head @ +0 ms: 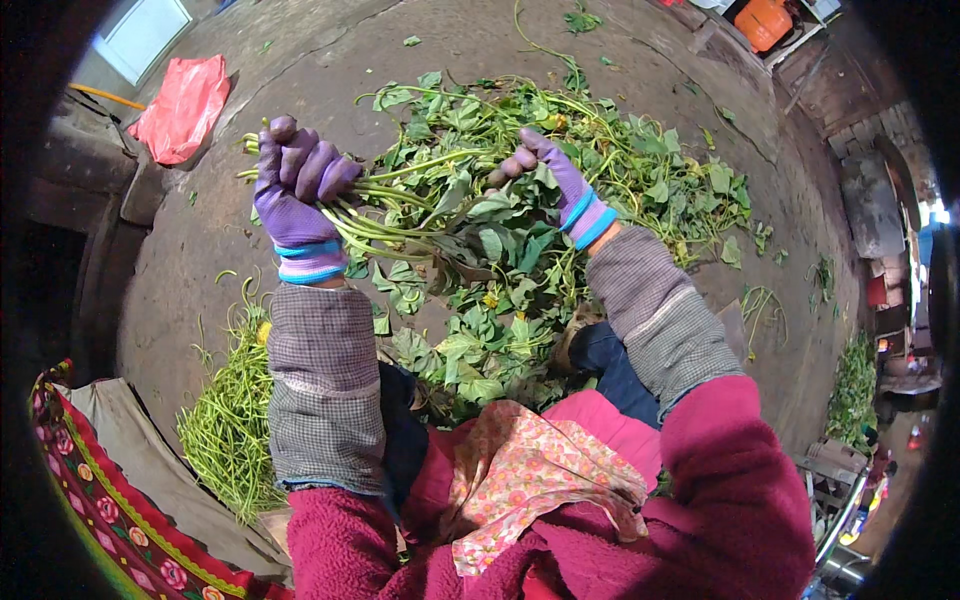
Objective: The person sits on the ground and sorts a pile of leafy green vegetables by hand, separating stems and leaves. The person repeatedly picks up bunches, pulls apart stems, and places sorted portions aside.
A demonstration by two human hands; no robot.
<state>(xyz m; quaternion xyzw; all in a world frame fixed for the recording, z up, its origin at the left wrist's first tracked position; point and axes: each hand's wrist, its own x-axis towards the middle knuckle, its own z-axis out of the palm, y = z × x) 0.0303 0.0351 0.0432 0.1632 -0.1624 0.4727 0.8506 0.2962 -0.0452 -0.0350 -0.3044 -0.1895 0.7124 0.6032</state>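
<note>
My left hand (304, 169), in a purple glove with blue trim, is closed round a bundle of green leafy stems (397, 199), whose cut ends stick out to its left. The bundle's leaves spread to the right, towards my right hand (536, 169). That hand, gloved alike, has its fingers curled at the leaves; whether it grips any cannot be told. Beneath both hands lies a heap of leafy vines (660, 180) on the concrete floor. A pile of bare green stems (232, 427) lies at the lower left, beside my left sleeve.
A pink plastic bag (184, 105) lies at the upper left. A flowered cloth (135, 517) is at the lower left. An orange gas cylinder (763, 24) stands at the upper right. More greenery (853, 390) and a metal rack (832, 495) are at the right. Loose leaves are scattered about.
</note>
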